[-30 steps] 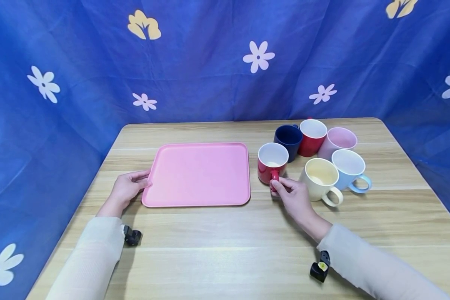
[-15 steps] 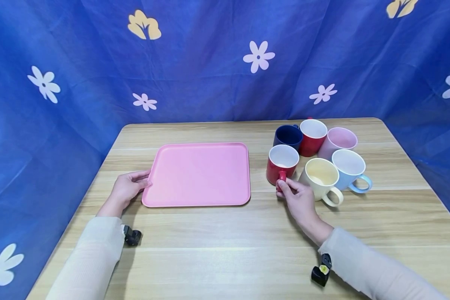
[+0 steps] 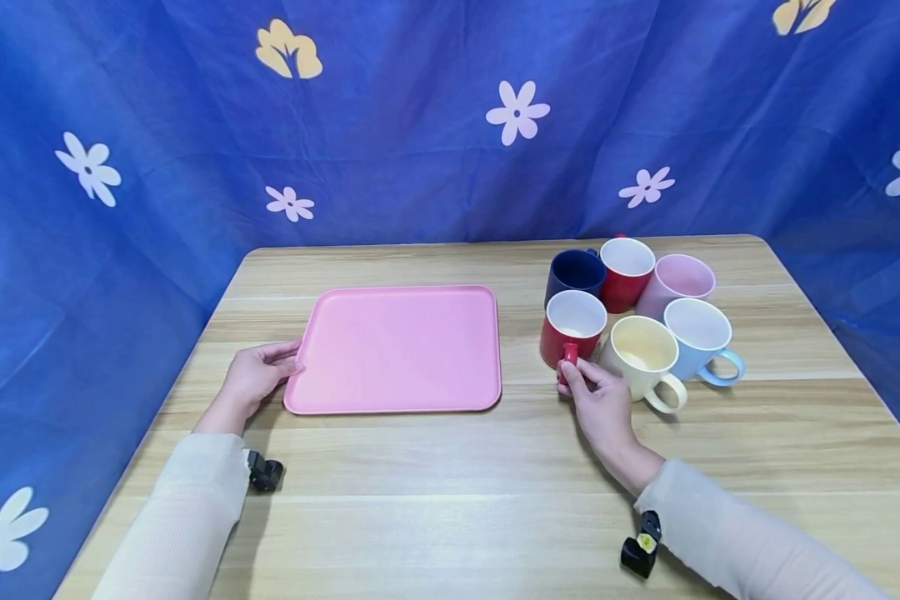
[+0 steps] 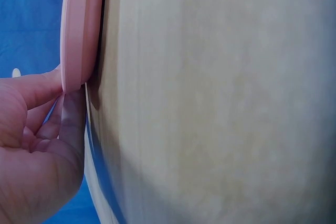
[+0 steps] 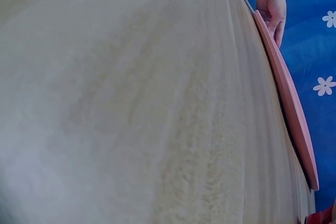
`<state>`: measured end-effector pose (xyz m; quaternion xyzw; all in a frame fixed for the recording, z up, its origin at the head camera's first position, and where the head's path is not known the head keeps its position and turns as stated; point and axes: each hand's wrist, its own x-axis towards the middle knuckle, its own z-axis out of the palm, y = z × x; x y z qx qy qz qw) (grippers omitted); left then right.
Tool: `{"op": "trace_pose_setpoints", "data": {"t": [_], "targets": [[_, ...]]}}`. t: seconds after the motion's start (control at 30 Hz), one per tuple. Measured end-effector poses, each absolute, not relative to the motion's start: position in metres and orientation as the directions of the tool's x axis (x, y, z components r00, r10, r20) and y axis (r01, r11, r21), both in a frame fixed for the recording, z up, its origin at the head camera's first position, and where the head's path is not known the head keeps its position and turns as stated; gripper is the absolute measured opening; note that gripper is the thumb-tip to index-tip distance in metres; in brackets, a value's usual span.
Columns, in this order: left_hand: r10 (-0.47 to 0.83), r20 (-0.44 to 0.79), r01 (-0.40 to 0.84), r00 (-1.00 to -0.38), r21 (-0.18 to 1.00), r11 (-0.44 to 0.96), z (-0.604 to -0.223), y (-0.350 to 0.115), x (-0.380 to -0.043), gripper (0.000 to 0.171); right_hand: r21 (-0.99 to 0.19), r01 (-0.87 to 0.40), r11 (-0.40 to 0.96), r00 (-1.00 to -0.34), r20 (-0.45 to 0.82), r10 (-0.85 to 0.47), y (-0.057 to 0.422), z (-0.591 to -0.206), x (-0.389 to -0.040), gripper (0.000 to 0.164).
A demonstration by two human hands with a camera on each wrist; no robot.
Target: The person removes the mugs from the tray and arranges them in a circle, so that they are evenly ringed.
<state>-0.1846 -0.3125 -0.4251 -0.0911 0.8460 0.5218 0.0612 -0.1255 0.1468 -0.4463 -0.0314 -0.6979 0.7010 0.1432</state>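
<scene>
At its left edge, the pink tray (image 3: 405, 350) is pinched by my left hand (image 3: 255, 375), thumb over the rim. In the left wrist view the tray's corner (image 4: 81, 30) sits between the thumb and fingers of the hand (image 4: 37, 145). My right hand (image 3: 600, 404) pinches the handle of an upright red mug (image 3: 558, 340) with a white inside. This mug stands in front of a dark blue mug (image 3: 576, 271) and left of a cream mug (image 3: 630, 375), overlapping both in the head view. Only a bit of red (image 5: 323, 217) shows in the right wrist view's bottom corner.
Behind the cream mug are a light blue mug (image 3: 697, 333), a pink mug (image 3: 671, 287) and another red mug (image 3: 622, 287), grouped closely. A blue flowered curtain (image 3: 420, 125) hangs behind the wooden table (image 3: 450, 517).
My right hand has shifted the red mug to the right, away from the tray and closer to the dark blue and cream mugs. The left hand and tray have stayed still.
</scene>
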Motion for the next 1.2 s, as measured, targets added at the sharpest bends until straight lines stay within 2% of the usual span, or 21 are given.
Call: {"op": "trace_pose_setpoints", "data": {"t": [0.47,0.7,0.83,1.0,1.1,1.2], "targets": [[-0.09,-0.193,-0.213,-0.977,0.876,0.433,-0.424,-0.314,-0.182,0.047,-0.982,-0.19,0.01,-0.946,0.186,0.266,0.148,-0.451,-0.126,0.022],[-0.087,-0.186,-0.205,-0.979,0.882,0.425,-0.425,-0.314,-0.18,0.047,-0.996,-0.072,0.048,-0.983,0.079,0.163,0.156,-0.44,-0.125,0.024],[-0.083,-0.187,-0.205,-0.979,0.881,0.428,-0.424,-0.315,-0.18,0.048,-0.975,-0.001,0.224,-1.0,0.008,0.03,0.163,-0.426,-0.121,0.032],[-0.07,-0.199,-0.209,-0.977,0.867,0.452,-0.419,-0.314,-0.181,0.05,-0.869,-0.019,0.495,-0.979,-0.084,-0.184,0.174,-0.394,-0.119,0.056],[-0.062,-0.226,-0.227,-0.972,0.839,0.494,-0.412,-0.312,-0.182,0.052,-0.815,-0.007,0.579,-0.947,-0.181,-0.266,0.181,-0.374,-0.121,0.071],[-0.032,-0.265,-0.241,-0.964,0.814,0.529,-0.406,-0.31,-0.184,0.052,-0.791,0.011,0.612,-0.916,-0.254,-0.312,0.187,-0.355,-0.124,0.079]]}}
